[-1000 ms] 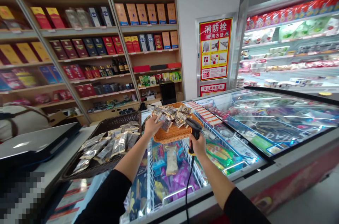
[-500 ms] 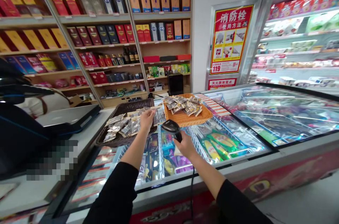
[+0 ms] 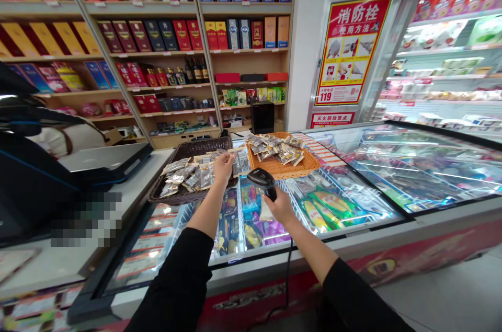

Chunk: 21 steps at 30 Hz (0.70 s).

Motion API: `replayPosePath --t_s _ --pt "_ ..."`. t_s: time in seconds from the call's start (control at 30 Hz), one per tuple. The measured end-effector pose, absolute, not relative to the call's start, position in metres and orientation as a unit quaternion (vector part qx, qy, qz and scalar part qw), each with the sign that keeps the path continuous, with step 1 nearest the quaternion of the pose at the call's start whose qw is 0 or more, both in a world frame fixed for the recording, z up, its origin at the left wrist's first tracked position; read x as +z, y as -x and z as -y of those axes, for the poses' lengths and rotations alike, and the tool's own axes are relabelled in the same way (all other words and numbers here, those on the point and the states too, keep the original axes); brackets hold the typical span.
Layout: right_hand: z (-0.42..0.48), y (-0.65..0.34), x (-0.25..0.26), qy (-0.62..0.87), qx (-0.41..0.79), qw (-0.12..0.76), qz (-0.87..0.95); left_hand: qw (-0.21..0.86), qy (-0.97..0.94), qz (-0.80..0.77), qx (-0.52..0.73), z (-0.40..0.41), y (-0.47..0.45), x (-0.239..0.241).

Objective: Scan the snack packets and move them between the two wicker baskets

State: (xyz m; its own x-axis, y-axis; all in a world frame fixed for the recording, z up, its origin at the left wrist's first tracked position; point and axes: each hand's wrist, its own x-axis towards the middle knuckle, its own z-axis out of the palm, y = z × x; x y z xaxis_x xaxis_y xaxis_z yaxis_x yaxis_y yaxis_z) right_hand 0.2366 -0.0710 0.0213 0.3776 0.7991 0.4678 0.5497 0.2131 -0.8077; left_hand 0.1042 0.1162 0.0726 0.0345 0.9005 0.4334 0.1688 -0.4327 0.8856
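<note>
My left hand (image 3: pixel 223 169) is closed, its fingertips pinching the edge of a small clear-and-tan snack packet (image 3: pixel 240 161), above the right side of a dark brown wicker basket (image 3: pixel 157 197). Similar packets (image 3: pixel 181 174) lie in that basket. In my right hand (image 3: pixel 281 207) is a black handheld barcode scanner (image 3: pixel 262 179), gripped by its handle, with its head toward the left hand. Its cable (image 3: pixel 289 269) hangs down over the freezer's front. Behind the scanner, an orange wicker basket (image 3: pixel 270 169) holds more of the packets.
Both baskets rest on a glass-topped chest freezer (image 3: pixel 376 230) filled with bagged frozen goods. At the left stands a counter (image 3: pixel 135 185) with a flat scale-like device (image 3: pixel 113 162). Shelves of boxes (image 3: pixel 204 55) line the back wall, and a refrigerated display (image 3: pixel 451 65) is at right.
The view has tilted down slightly. Both hands keep nearly the same pose, the left on the packet and the right on the scanner.
</note>
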Motion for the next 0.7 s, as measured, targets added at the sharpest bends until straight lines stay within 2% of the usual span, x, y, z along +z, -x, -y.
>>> replayPosePath --t_s 0.1,0.27,0.5,0.7 --pt "0.070 -0.237 0.018 0.605 0.124 0.578 0.533 0.294 -0.640 -0.424 0.569 -0.111 -0.102 0.077" --pt "0.066 -0.239 0.011 0.577 0.197 0.637 0.472 0.133 -0.594 -0.478 0.633 -0.096 -0.091 0.085" --pt "0.062 -0.248 0.002 0.474 0.302 0.761 0.324 -0.003 -0.634 -0.546 0.548 -0.086 -0.088 0.088" --pt "0.055 -0.267 0.007 0.446 0.344 0.781 0.271 -0.066 -0.731 -0.452 0.507 -0.076 -0.102 0.095"
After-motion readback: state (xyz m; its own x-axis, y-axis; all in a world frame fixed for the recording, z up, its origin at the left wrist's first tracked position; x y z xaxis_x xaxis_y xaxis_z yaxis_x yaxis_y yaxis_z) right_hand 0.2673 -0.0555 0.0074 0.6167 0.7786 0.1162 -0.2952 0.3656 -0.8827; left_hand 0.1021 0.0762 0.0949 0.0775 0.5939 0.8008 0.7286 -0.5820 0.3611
